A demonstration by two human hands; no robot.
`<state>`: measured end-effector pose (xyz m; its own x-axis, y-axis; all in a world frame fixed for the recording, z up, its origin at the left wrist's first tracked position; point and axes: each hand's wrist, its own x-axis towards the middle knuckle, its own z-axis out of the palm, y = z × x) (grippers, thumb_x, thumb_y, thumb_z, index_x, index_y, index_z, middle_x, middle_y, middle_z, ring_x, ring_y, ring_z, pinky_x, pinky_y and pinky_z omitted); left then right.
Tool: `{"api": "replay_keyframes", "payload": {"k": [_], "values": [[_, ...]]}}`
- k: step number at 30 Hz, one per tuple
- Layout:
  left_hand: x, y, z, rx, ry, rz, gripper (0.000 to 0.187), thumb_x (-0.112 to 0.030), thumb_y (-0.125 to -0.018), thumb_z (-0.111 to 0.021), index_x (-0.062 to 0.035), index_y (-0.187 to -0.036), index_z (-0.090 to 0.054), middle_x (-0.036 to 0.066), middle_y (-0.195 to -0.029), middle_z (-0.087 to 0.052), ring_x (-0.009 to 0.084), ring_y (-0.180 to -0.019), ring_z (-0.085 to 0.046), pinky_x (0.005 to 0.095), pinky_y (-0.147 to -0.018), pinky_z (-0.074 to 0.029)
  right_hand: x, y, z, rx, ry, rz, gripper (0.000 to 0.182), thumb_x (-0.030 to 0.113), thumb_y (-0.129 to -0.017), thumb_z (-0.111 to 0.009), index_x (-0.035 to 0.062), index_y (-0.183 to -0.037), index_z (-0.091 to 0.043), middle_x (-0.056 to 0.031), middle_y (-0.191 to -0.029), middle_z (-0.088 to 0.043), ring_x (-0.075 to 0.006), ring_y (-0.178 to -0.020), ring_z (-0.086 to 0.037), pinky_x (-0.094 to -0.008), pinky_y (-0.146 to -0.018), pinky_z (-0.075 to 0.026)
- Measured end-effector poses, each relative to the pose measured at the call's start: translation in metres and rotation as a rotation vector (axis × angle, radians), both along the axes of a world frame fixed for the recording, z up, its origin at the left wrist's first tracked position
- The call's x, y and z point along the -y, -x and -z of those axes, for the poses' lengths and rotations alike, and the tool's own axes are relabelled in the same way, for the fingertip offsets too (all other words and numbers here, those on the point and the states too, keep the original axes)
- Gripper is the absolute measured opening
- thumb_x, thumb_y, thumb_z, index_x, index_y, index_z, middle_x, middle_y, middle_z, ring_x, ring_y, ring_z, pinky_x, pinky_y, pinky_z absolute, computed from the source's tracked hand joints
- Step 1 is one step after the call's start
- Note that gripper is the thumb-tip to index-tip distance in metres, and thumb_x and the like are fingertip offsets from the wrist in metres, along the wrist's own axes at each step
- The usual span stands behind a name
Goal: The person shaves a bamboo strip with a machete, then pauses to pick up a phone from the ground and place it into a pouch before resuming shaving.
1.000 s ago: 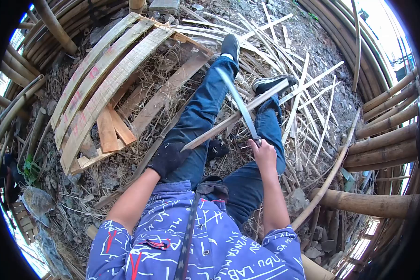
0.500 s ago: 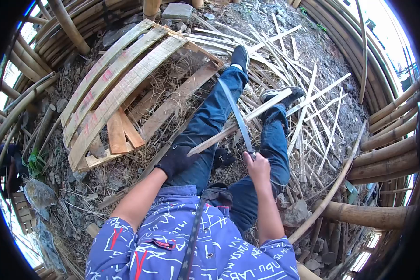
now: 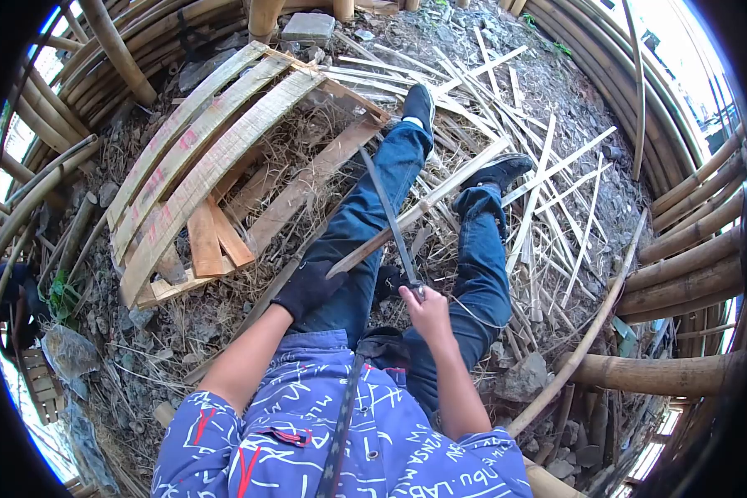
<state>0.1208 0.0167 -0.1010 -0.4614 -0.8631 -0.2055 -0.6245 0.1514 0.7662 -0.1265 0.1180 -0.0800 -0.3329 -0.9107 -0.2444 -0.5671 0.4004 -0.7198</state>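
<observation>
A long pale wooden strip [image 3: 423,202] lies slanting across my thighs, its far end over my right shoe. My left hand [image 3: 309,288], in a black glove, rests on my left thigh at the strip's near end; how its fingers lie is not clear. My bare right hand [image 3: 426,307] is closed round the handle of a long knife [image 3: 388,213]. The blade points up and to the left and crosses the strip near its middle. A thin light sliver curls beside my right hand over my right thigh.
Curved slatted wood [image 3: 212,158] stands at the left with loose boards beneath it. Thin split strips [image 3: 548,178] litter the ground ahead and right. Bamboo poles [image 3: 656,373] border the right side. A stone block [image 3: 309,26] sits at the top.
The knife and my right hand have moved left and slightly down, toward the strip's near end. A thin curled sliver now shows beside my right hand.
</observation>
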Motion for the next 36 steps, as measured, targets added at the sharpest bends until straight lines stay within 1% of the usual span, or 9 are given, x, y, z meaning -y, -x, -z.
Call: {"api": "replay_keyframes", "payload": {"k": [4, 8, 17, 19, 22, 25, 27, 30, 36], "values": [[0.003, -0.001, 0.001, -0.050, -0.001, 0.000, 0.038, -0.036, -0.086, -0.063, -0.0012, -0.101, -0.068, 0.025, -0.090, -0.067, 0.0395, -0.084, -0.065, 0.0431, -0.074, -0.051, -0.014, -0.028, 0.024, 0.408, -0.036, 0.133, 0.042, 0.032, -0.086, -0.071, 0.0027, -0.063, -0.051, -0.0048, -0.051, -0.052, -0.0128, -0.044, -0.050, -0.0327, -0.043, -0.039], [0.001, -0.002, -0.003, -0.031, 0.009, -0.005, 0.039, -0.035, -0.085, -0.064, -0.0016, -0.104, -0.067, 0.024, -0.093, -0.067, 0.0388, -0.086, -0.066, 0.0428, -0.074, -0.051, -0.004, -0.042, 0.001, 0.671, -0.092, 0.197, 0.035, 0.027, -0.087, -0.071, 0.0084, -0.065, -0.051, 0.0005, -0.050, -0.050, -0.0086, -0.036, -0.045, -0.0256, -0.034, -0.034], [-0.028, -0.003, -0.043, -0.111, 0.208, 0.136, 0.029, -0.023, -0.092, -0.055, -0.0023, -0.112, -0.061, 0.018, -0.081, -0.065, 0.0323, -0.072, -0.063, 0.0406, -0.066, -0.050, 0.040, -0.078, -0.018, 0.779, 0.183, 0.261, 0.032, 0.020, -0.082, -0.077, 0.0067, -0.071, -0.050, 0.0009, -0.055, -0.052, -0.0077, -0.039, -0.048, -0.0236, -0.036, -0.037], [-0.034, -0.003, -0.048, -0.169, -0.038, 0.030, 0.026, -0.023, -0.094, -0.054, -0.0018, -0.107, -0.062, 0.014, -0.075, -0.062, 0.0259, -0.063, -0.060, 0.0370, -0.058, -0.047, 0.044, -0.080, -0.027, 0.790, 0.274, 0.288, 0.031, 0.018, -0.080, -0.079, 0.0053, -0.075, -0.052, 0.0002, -0.059, -0.055, -0.0074, -0.041, -0.050, -0.0232, -0.037, -0.038], [-0.035, -0.001, -0.047, -0.158, 0.229, 0.214, 0.025, -0.025, -0.095, -0.054, -0.0018, -0.101, -0.061, 0.010, -0.071, -0.061, 0.0208, -0.059, -0.059, 0.0346, -0.054, -0.046, 0.045, -0.079, -0.029, 0.706, 0.334, 0.296, 0.028, 0.016, -0.079, -0.079, 0.0041, -0.078, -0.053, 0.0002, -0.060, -0.055, -0.0073, -0.042, -0.051, -0.0232, -0.038, -0.039], [-0.037, 0.000, -0.061, -0.307, -0.102, 0.073, 0.026, -0.027, -0.096, -0.054, -0.0014, -0.096, -0.061, 0.007, -0.071, -0.062, 0.0163, -0.057, -0.057, 0.0341, -0.052, -0.044, 0.043, -0.079, -0.035, 0.696, 0.372, 0.281, 0.026, 0.013, -0.079, -0.078, 0.0033, -0.080, -0.054, -0.0007, -0.061, -0.056, -0.0077, -0.043, -0.052, -0.0230, -0.039, -0.039], [-0.032, -0.003, -0.071, -0.299, -0.483, -0.015, 0.030, -0.029, -0.094, -0.057, -0.0010, -0.104, -0.061, 0.010, -0.085, -0.065, 0.0179, -0.069, -0.061, 0.0343, -0.061, -0.048, 0.042, -0.081, -0.043, 0.759, 0.418, 0.285, 0.025, 0.011, -0.079, -0.077, 0.0030, -0.081, -0.054, -0.0015, -0.063, -0.057, -0.0082, -0.043, -0.052, -0.0230, -0.039, -0.039], [-0.034, -0.022, -0.082, -0.141, -0.095, 0.205, 0.044, -0.036, -0.089, -0.063, -0.0025, -0.118, -0.058, 0.019, -0.103, -0.065, 0.0262, -0.092, -0.064, 0.0369, -0.079, -0.050, 0.045, -0.081, -0.045, 0.782, 0.462, 0.296, 0.024, 0.008, -0.079, -0.076, 0.0030, -0.081, -0.053, -0.0030, -0.065, -0.057, -0.0086, -0.044, -0.053, -0.0228, -0.039, -0.040], [-0.068, -0.110, -0.091, 0.139, -0.403, 0.207, 0.057, -0.040, -0.082, -0.070, -0.0030, -0.123, -0.057, 0.016, -0.110, -0.065, 0.0237, -0.100, -0.061, 0.0358, -0.089, -0.047, 0.049, -0.074, -0.041, 0.790, 0.529, 0.356, 0.025, 0.003, -0.079, -0.074, 0.0017, -0.085, -0.051, -0.0043, -0.067, -0.057, -0.0098, -0.044, -0.053, -0.0228, -0.038, -0.042]]}}
